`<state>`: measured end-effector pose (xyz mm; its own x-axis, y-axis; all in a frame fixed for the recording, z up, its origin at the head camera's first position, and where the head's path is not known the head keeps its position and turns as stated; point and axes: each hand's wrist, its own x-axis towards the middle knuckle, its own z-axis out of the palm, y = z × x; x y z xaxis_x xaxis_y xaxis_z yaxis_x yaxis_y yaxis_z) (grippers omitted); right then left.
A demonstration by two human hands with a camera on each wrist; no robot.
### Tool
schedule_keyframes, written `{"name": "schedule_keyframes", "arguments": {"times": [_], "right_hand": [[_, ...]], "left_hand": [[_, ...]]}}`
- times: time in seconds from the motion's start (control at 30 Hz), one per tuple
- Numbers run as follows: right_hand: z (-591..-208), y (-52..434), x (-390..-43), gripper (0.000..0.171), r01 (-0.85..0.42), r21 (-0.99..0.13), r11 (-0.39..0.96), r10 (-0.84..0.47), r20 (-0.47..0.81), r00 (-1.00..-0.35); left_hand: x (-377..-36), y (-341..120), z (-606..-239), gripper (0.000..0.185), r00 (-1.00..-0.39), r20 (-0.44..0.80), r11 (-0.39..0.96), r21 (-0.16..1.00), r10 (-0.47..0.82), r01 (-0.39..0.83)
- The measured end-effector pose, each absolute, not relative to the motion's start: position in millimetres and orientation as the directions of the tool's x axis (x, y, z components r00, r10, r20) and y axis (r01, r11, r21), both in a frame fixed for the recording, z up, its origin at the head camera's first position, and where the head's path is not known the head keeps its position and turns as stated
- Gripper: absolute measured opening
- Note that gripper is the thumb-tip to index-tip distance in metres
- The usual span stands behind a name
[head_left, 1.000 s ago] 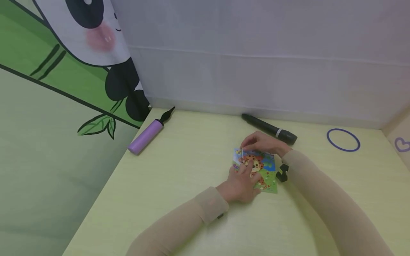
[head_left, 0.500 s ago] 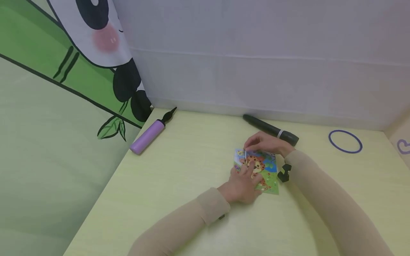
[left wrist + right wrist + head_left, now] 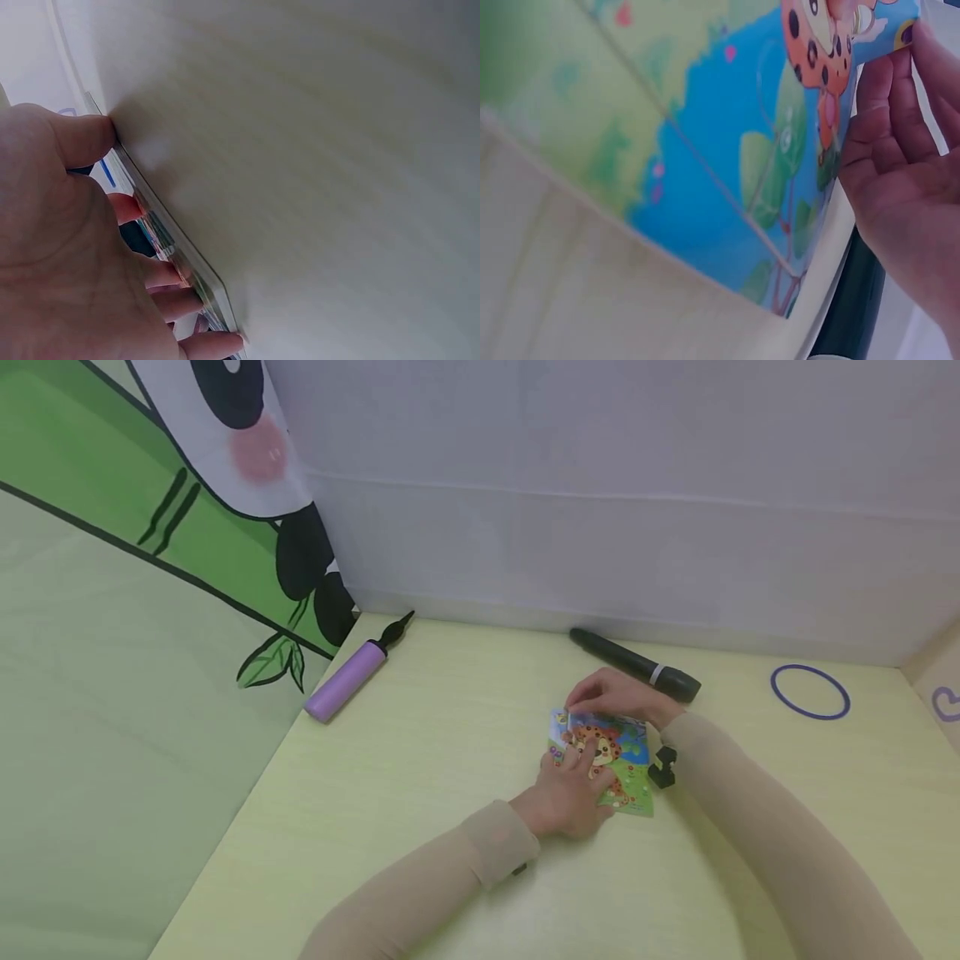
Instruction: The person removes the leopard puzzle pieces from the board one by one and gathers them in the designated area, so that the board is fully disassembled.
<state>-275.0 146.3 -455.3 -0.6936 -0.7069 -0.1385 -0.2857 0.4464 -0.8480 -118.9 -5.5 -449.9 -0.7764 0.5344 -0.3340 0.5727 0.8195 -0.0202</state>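
A small, thin puzzle board (image 3: 632,781) printed with a spotted leopard cub lies on the table. My left hand (image 3: 564,800) rests on its lower left part with fingers spread. In the left wrist view the board (image 3: 184,244) shows edge-on, thumb and fingertips along its rim. At the top left of the board, my right hand (image 3: 618,695) pinches a thin puzzle piece (image 3: 568,722), seen as a pale upright sliver. The right wrist view has the right hand (image 3: 915,180) at the far corner of the picture, its grip partly hidden behind the print.
A black microphone-shaped object (image 3: 633,664) with a pale band lies just behind the right hand. At the back left is a purple hand pump (image 3: 348,681) with a black nozzle. A blue ring (image 3: 810,692) lies toward the right. A pale curtain wall (image 3: 600,552) borders the table's back.
The pale sliver under my right fingertips shifts slightly right across the board, then back left. My left hand stays in place on the board. The head view turns a little.
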Motion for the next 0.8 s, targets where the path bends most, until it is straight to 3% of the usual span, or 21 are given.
{"name": "schedule_keyframes", "arguments": {"times": [0.3, 0.8], "right_hand": [[-451.4, 133.8, -271.9, 0.012, -0.290, -0.856, 0.427, -0.730, -0.137, -0.670], [-457.7, 132.8, -275.8, 0.010, -0.314, -0.844, 0.434, -0.742, -0.138, -0.656]], "left_hand": [[-125.7, -0.8, -465.2, 0.049, -0.775, -0.358, 0.826, -0.018, 0.520, 0.563], [-122.0, -2.3, -452.0, 0.049, -0.769, -0.395, 0.833, -0.016, 0.503, 0.553]]}}
